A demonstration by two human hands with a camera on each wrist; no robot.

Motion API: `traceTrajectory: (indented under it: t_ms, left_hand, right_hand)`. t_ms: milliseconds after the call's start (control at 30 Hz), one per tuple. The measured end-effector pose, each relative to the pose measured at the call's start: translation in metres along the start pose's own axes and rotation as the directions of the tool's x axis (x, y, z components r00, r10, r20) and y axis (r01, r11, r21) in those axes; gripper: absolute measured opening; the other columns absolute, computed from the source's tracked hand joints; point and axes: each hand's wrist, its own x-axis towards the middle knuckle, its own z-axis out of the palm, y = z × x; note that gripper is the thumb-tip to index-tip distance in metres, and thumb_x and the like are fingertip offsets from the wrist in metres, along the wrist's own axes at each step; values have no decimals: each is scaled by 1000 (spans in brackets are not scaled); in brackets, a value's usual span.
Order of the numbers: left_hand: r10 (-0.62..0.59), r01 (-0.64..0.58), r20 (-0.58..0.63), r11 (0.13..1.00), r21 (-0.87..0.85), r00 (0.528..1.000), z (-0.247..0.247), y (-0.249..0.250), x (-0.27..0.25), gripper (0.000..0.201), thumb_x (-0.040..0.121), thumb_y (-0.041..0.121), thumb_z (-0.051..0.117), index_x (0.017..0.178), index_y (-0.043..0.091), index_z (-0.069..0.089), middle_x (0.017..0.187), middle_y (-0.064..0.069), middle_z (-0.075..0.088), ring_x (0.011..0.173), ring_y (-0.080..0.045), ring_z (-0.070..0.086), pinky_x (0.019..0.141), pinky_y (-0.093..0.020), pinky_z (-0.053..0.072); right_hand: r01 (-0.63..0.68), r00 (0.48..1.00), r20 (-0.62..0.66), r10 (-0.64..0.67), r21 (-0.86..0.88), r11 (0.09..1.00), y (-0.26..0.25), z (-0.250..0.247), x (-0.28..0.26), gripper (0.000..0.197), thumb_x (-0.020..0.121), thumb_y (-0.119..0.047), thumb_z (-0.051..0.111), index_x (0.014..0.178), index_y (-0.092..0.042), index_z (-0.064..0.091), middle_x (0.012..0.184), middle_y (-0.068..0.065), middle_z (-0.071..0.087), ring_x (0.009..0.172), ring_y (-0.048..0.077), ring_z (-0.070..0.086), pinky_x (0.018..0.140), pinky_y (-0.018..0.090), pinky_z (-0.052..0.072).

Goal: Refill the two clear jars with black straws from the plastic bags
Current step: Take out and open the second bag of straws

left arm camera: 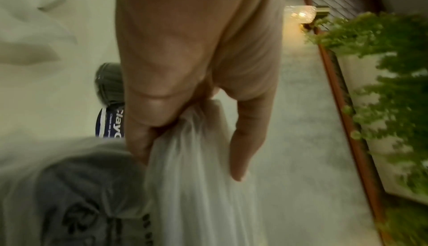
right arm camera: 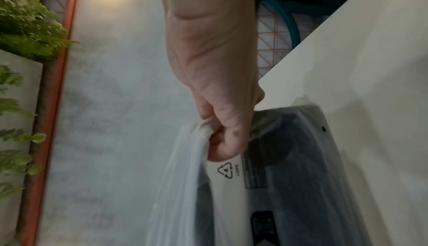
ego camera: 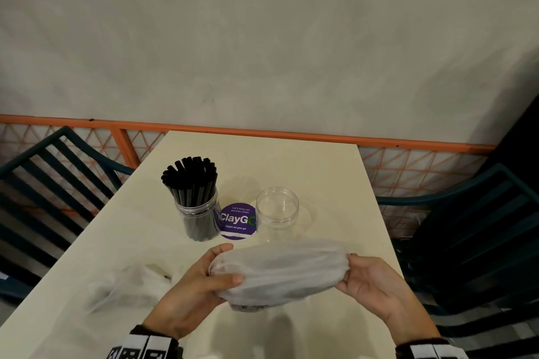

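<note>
A frosted plastic bag [ego camera: 280, 269] with a dark bundle of straws inside hangs just above the cream table [ego camera: 291, 166], stretched between both hands. My left hand [ego camera: 201, 280] pinches its left end; the left wrist view shows the bag [left arm camera: 192, 167] bunched between thumb and fingers [left arm camera: 148, 114]. My right hand [ego camera: 361, 277] pinches the right end, and in the right wrist view the bag [right arm camera: 277, 176] is gathered in its curled fingers [right arm camera: 222, 140]. A clear jar [ego camera: 201, 216] packed with black straws [ego camera: 191, 178] stands behind. To its right stands an empty clear jar [ego camera: 277, 208].
A purple round ClayGo sticker [ego camera: 236, 221] lies between the jars. A crumpled plastic bag [ego camera: 131, 283] lies at the left of the table. Dark teal chairs [ego camera: 52, 183] flank both sides, the right one [ego camera: 472, 227] close to my right hand. An orange rail [ego camera: 262, 132] runs behind.
</note>
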Motion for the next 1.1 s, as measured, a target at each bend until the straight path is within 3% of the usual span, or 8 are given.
traceTrajectory:
  t_ms: [200,300,400,633,700,800,933,1100]
  left_hand:
    - [75,2,-321,973,231,944,5,-7,13,37,60,9,67,95,14,54,85,-10,56,75,-22,52,61,-33,45]
    - [386,25,-423,714,700,820,-8,-14,22,17,76,18,67,88,12,57,84,-11,63,75,-24,56,70,-34,44]
    - [389,116,-395,573,811,832,-17,-17,23,19,85,15,58,74,1,63,70,-11,66,71,-27,58,71,-39,48]
    - [-25,136,-260,897,420,965,-5,-7,15,26,89,4,50,72,7,70,67,-3,68,69,-14,57,65,-23,47]
    - [-113,181,-218,928,325,969,-6,-5,13,33,86,2,53,58,11,69,68,-5,66,69,-15,54,64,-24,45]
    - [-207,241,-180,951,194,962,-6,-3,11,11,74,10,63,65,5,67,75,-10,64,73,-18,53,68,-28,43]
    - [-276,283,-89,955,85,957,-15,-11,6,20,71,18,68,80,0,67,79,-10,63,71,-18,50,66,-27,43]
    - [-299,296,-75,954,-53,951,-12,-17,4,18,71,17,63,84,5,66,81,-7,64,73,-16,51,63,-27,47]
  right_hand:
    - [-52,997,48,55,-61,997,11,2,3,25,66,7,50,87,1,62,82,20,68,69,34,67,56,39,59]
    - [40,998,-39,-54,-298,954,15,2,0,27,77,5,28,73,-8,51,72,11,58,62,24,53,51,29,43]
    - [78,997,37,-68,-430,899,22,4,-11,14,84,-3,39,78,-12,47,77,6,52,67,18,50,56,31,40]
    - [168,902,127,-413,-984,64,38,-1,-4,23,94,-27,50,75,-13,53,82,2,51,72,11,50,60,13,38]
    - [120,911,62,-407,-986,118,44,-2,2,35,96,-27,44,65,-10,47,67,2,50,62,13,45,59,24,36]
    - [81,928,-94,-360,-894,441,48,-9,11,30,97,-23,43,82,-4,62,82,11,67,75,19,60,69,36,50]
    - [-21,974,-226,-33,-234,972,31,-19,14,28,97,-12,43,114,4,59,108,24,67,96,33,63,60,34,58]
    - [-48,982,-184,44,-15,999,15,-28,7,35,96,-16,44,119,9,54,109,23,64,97,34,60,64,38,59]
